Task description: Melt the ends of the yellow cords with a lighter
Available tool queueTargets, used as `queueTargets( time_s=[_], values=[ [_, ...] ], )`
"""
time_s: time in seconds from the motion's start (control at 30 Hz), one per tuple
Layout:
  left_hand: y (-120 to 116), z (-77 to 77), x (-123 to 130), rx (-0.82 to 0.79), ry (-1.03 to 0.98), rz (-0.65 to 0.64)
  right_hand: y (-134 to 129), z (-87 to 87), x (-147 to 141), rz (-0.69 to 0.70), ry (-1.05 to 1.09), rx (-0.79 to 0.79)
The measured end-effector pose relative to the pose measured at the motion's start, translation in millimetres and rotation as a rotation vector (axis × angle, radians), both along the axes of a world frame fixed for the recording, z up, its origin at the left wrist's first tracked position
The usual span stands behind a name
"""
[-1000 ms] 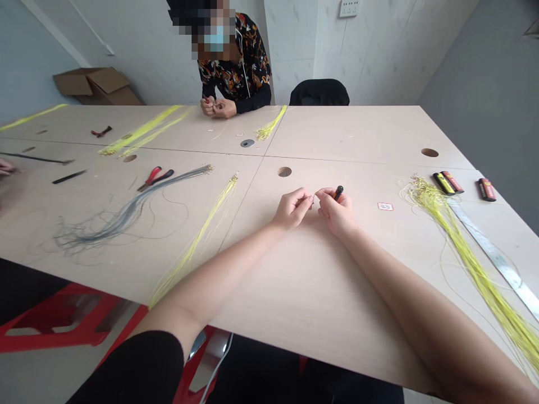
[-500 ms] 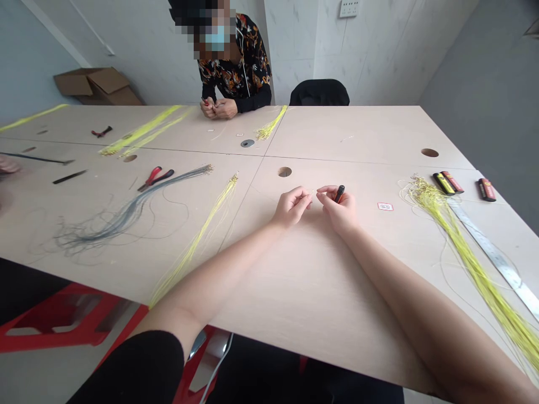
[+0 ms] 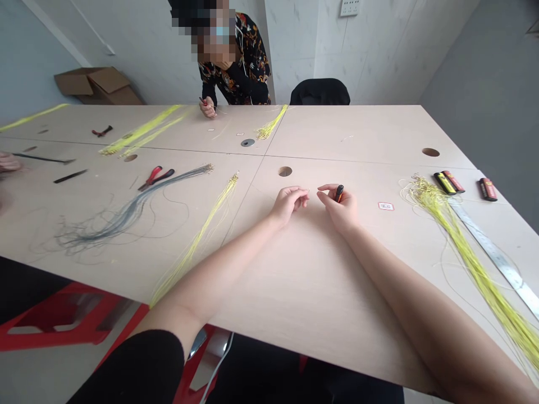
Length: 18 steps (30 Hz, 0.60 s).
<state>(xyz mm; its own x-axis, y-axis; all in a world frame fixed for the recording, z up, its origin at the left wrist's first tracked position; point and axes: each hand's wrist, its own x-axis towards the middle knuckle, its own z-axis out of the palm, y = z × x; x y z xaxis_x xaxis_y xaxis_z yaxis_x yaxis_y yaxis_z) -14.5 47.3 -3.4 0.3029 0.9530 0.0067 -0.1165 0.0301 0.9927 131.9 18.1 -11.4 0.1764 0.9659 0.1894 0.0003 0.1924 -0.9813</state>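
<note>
Over the middle of the table, my left hand (image 3: 289,204) has its thumb and forefinger pressed together. Something tiny and pale may show at those fingertips, too small to name. A short gap separates it from my right hand (image 3: 342,212), whose fingers curl round a short black stick-like tool (image 3: 339,193) with a bit of orange on it. The tool's lower part is hidden in the palm. To the right of that hand lies a small white label with a red border (image 3: 386,206). Left of my left forearm rests a thin bundle of yellow threads (image 3: 206,224).
Grey threads (image 3: 135,210) and red-and-black pliers (image 3: 155,177) lie at left. A larger yellow thread bundle (image 3: 467,258), a steel ruler (image 3: 488,241) and small thread spools or lighters (image 3: 448,182) are at right. A masked co-worker (image 3: 236,73) leans across the far edge.
My hands have drawn slightly apart, the left one shifting a little to the left. The co-worker has raised one hand to the face.
</note>
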Motion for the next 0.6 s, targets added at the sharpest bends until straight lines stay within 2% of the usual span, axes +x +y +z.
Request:
queueTargets(
  time_s=[0.23,0.6],
  values=[
    [0.9,0.0,-0.6,-0.008,0.026,-0.070,-3.1,4.1,-2.5,-0.045,-0.213,-0.002],
    [0.9,0.7,-0.9,-0.020,0.039,-0.086,-4.5,4.7,-4.2,-0.033,-0.228,0.018]
  ],
)
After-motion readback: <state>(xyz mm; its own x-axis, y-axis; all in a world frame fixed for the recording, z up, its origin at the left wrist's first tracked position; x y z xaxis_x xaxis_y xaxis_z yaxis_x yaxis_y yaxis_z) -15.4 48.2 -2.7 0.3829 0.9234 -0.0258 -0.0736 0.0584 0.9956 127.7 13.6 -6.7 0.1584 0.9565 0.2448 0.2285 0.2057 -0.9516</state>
